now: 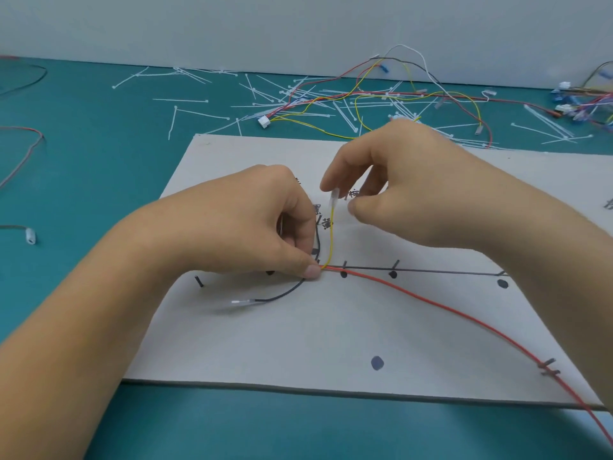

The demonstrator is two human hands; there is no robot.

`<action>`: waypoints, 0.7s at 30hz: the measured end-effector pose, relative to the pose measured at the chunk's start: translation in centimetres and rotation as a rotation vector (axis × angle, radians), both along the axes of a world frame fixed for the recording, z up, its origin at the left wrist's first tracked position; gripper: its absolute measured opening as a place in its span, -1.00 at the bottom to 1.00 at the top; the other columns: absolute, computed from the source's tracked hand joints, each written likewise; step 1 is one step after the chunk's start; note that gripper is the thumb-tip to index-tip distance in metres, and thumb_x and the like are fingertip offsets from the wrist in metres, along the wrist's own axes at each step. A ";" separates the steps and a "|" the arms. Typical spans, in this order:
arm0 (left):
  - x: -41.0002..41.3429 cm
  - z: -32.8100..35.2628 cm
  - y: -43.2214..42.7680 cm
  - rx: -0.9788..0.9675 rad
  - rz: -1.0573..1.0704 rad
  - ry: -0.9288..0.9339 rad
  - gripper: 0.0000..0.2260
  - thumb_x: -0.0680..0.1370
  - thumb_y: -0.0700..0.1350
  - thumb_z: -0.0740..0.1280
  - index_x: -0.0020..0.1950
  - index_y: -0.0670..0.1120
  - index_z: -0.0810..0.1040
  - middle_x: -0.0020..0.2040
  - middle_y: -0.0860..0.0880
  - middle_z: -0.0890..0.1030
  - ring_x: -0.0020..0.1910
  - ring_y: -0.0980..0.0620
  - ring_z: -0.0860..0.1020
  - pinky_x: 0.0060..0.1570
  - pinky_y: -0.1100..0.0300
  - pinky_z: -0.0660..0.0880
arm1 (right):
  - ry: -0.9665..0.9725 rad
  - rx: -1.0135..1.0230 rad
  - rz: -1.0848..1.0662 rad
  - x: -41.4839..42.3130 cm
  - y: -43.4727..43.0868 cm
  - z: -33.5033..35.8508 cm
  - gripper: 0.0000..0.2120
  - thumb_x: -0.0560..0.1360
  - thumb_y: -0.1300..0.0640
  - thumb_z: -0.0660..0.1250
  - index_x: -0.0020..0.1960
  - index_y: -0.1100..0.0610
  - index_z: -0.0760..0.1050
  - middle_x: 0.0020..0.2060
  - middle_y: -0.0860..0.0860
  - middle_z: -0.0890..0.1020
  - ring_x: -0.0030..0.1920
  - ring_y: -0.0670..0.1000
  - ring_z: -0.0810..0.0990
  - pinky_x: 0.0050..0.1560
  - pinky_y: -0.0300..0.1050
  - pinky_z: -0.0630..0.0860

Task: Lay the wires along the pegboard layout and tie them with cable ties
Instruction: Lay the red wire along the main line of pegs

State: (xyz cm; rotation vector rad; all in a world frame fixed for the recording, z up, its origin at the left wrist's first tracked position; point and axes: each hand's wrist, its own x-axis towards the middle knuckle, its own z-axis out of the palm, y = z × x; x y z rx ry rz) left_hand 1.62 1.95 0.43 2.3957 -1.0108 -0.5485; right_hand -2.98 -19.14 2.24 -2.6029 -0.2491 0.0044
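The white pegboard (pixel 298 343) lies in front of me with black pegs and drawn dots. My left hand (pixel 252 224) pinches the wires together at a junction near a peg, thumb pressed down on them. A red wire (pixel 431 303) runs from there to the right and off the board's near corner. A black wire (pixel 431 270) runs right along the pegs, and its short end (pixel 282 296) curls left. A yellow wire (pixel 331 237) rises from the junction; my right hand (pixel 408 180) pinches its clear-sleeved tip.
Several loose white cable ties (pixel 205 112) lie scattered on the teal mat beyond the board. A tangle of coloured wires with a white connector (pixel 263 122) sits behind my right hand. More wires lie at the left edge and far right.
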 end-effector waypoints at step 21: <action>-0.1 0.0 -0.1 -0.030 0.016 0.028 -0.83 0.37 0.08 0.62 -0.28 0.06 0.69 -0.44 0.10 0.62 -0.50 0.20 0.49 -0.46 0.38 0.38 | -0.016 -0.148 0.052 3.7 2.7 -1.2 -0.87 0.40 0.27 0.40 -0.22 0.04 0.62 -0.41 -0.11 0.59 -0.37 -0.20 0.51 -0.47 -0.27 0.36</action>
